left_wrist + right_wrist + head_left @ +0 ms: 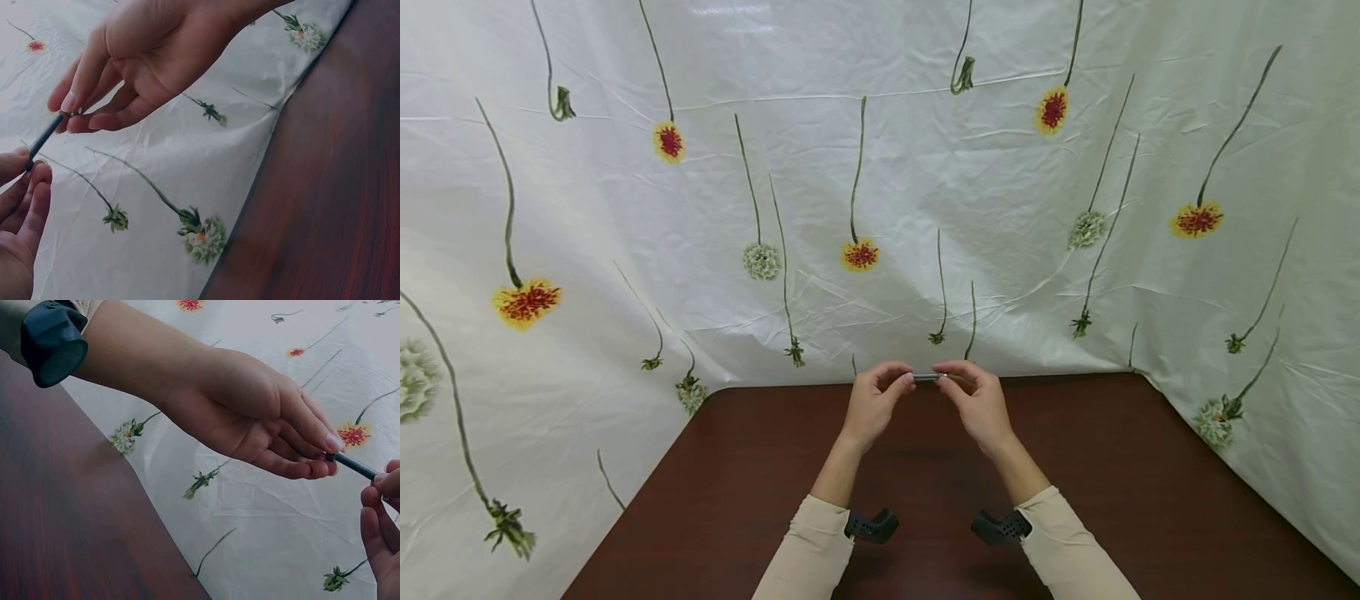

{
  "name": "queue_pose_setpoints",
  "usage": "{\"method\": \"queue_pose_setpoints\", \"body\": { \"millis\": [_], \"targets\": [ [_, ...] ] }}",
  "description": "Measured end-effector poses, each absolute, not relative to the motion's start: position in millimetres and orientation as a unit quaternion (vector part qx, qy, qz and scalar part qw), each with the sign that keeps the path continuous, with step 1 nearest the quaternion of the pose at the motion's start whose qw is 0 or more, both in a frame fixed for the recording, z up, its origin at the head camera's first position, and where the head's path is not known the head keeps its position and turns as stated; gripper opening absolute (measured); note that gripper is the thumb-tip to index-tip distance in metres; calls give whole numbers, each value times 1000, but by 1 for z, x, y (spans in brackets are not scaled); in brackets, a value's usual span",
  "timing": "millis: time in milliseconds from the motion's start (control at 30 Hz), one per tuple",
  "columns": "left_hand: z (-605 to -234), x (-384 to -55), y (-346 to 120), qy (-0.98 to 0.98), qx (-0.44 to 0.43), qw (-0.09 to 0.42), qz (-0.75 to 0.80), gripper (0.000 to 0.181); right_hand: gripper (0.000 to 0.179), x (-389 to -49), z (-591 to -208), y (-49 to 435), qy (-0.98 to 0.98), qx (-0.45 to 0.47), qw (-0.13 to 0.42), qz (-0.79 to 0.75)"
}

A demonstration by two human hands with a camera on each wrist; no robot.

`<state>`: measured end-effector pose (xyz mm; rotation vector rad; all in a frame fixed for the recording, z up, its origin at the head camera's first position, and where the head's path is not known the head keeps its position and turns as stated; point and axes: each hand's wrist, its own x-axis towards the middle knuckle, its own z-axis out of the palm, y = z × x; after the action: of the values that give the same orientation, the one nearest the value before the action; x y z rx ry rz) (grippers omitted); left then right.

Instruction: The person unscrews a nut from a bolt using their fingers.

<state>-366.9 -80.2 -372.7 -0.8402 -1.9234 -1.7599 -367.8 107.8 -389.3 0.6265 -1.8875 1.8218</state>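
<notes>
Held level between both hands is a slim grey bolt [927, 377], its threaded shank visible in the left wrist view. My left hand [871, 404] pinches the darker head end between thumb and fingers. At the opposite end my right hand [983, 408] pinches the tip, where a small shiny piece, perhaps a nut, shows between the fingertips. Fingers cover most of that piece. In the right wrist view, the bolt [356, 465] spans the short gap between the left hand [250, 412] and the right hand [384, 525].
Below the hands lies a dark reddish-brown table [760, 483]. A white cloth [910, 175] printed with flowers hangs behind and along both sides of it. Black wrist cameras [872, 527] are strapped over beige sleeves [812, 542].
</notes>
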Motion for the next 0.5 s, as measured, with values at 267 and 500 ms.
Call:
{"method": "queue_pose_setpoints", "body": {
  "millis": [267, 500],
  "targets": [
    [-372, -367, -86, -691, -288, 197, -634, 10, 14, -369, -396, 120, -789, 211, 218, 534],
    [-373, -371, -91, -693, -284, 192, -634, 12, 12, -376, -419, 141, -855, 230, 202, 418]
  ]
}}
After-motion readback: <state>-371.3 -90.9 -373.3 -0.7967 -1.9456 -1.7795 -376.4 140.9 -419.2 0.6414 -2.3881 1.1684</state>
